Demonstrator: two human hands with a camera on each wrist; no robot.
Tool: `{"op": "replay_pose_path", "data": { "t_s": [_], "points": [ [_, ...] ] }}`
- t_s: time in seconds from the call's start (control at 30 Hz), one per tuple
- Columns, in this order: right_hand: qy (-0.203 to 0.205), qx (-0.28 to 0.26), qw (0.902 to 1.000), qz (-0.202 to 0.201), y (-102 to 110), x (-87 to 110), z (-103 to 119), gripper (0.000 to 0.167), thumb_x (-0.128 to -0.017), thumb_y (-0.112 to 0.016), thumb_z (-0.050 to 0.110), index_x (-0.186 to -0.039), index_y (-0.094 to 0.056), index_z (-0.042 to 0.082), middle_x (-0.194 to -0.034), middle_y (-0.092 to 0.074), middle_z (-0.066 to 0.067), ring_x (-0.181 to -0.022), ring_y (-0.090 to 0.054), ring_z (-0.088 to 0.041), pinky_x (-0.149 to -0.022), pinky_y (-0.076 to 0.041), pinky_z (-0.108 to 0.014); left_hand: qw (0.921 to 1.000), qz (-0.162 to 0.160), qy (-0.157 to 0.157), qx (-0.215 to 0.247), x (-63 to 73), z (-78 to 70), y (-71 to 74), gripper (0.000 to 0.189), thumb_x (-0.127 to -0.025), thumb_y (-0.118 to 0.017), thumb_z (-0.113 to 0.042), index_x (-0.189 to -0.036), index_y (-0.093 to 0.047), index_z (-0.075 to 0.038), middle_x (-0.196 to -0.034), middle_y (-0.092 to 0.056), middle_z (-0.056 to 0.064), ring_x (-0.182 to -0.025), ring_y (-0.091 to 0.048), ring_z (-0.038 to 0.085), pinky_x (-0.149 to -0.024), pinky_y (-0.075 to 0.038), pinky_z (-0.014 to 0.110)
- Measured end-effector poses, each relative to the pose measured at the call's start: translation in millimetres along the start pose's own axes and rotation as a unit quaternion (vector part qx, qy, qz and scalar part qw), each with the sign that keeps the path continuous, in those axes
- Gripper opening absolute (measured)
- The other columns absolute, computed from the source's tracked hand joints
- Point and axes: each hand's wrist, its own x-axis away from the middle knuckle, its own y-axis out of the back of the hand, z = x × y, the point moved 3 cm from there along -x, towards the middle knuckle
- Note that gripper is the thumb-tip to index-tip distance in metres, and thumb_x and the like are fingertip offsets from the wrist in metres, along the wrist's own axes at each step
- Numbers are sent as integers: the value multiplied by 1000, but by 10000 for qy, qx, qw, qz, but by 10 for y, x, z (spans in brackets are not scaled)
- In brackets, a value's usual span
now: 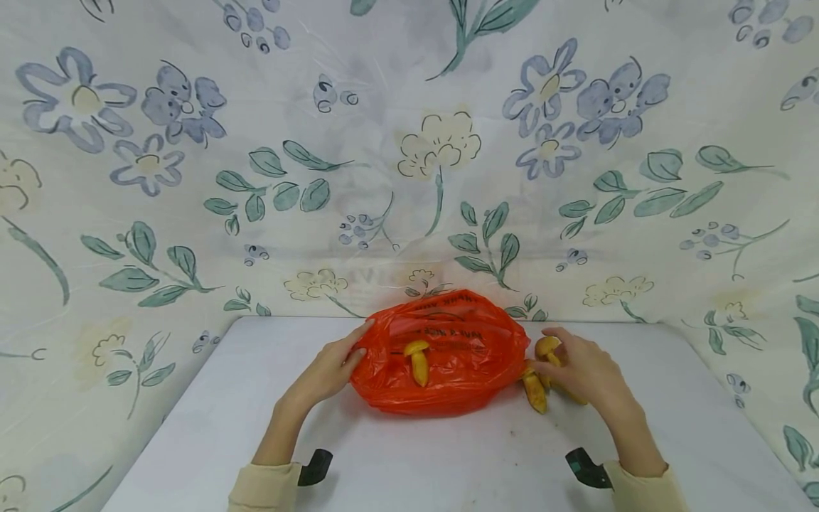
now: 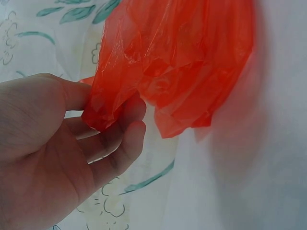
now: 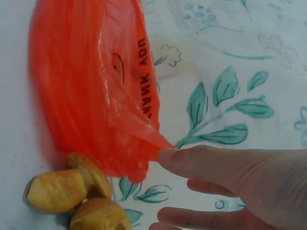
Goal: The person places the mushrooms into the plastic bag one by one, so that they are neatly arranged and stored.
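Observation:
A red plastic bag [image 1: 476, 370] with dark printing lies spread with its mouth wide. Inside it shows one yellow-brown mushroom [image 1: 419, 366]. My left hand [image 1: 329, 370] pinches the bag's left edge; in the left wrist view the thin red film [image 2: 103, 105] passes between thumb and fingers. At the bag's other end is my right hand [image 1: 587, 366], its thumb tip right at a pulled-out corner and its fingers extended apart. Beneath that hand several more mushrooms [image 1: 534, 392] lie close together, partly hidden by it; in the right wrist view one mushroom [image 3: 57, 190] lies beside the bag.
The white tabletop [image 1: 397, 462] carries a few small crumbs toward its front right. A flower-patterned sheet [image 1: 384, 156] hangs behind and along both sides. Black wrist devices [image 1: 316, 467] stick out by the cuffs of both sleeves [image 1: 265, 487].

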Motion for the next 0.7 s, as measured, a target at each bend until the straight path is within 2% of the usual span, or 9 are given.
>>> {"op": "replay_pose_path", "data": {
  "t_s": [0.17, 0.43, 0.57, 0.7],
  "points": [
    [-37, -65, 9999, 89, -23, 28, -107, 65, -86, -73, 38, -137, -51, 5, -113, -66, -23, -90, -62, -30, -67, -58, -42, 10000, 29, 42, 20, -3, 9, -5, 59, -99, -52, -5, -154, -33, -14, -151, -45, 18, -123, -56, 34, -102, -50, 50],
    [92, -132, 9999, 63, -96, 71, -228, 65, -86, -74, 35, -138, -51, 4, -117, -66, -23, -97, -63, -35, -75, -57, -54, 9999, 52, 80, 61, 10, -1, -11, 59, -99, -52, -4, -154, -32, -14, -152, -44, 18, -123, -56, 33, -102, -51, 49],
    [163, -92, 9998, 82, -138, 56, -270, 63, -84, -75, 32, -135, -52, 3, -111, -67, -19, -92, -62, -30, -73, -57, -50, 9999, 62, 97, 64, 18, -7, -20, 59, -99, -52, -5, -154, -32, -14, -153, -43, 18, -129, -53, 36, -103, -49, 50],
    [151, -26, 9998, 113, -171, 26, -318, 58, -84, -76, 29, -131, -54, 4, -101, -67, -12, -84, -58, -24, -67, -54, -39, 9999, 50, 134, 67, 18, -9, -24, 59, -100, -51, -5, -154, -32, -15, -153, -43, 17, -127, -54, 35, -103, -50, 49]
  ]
}}
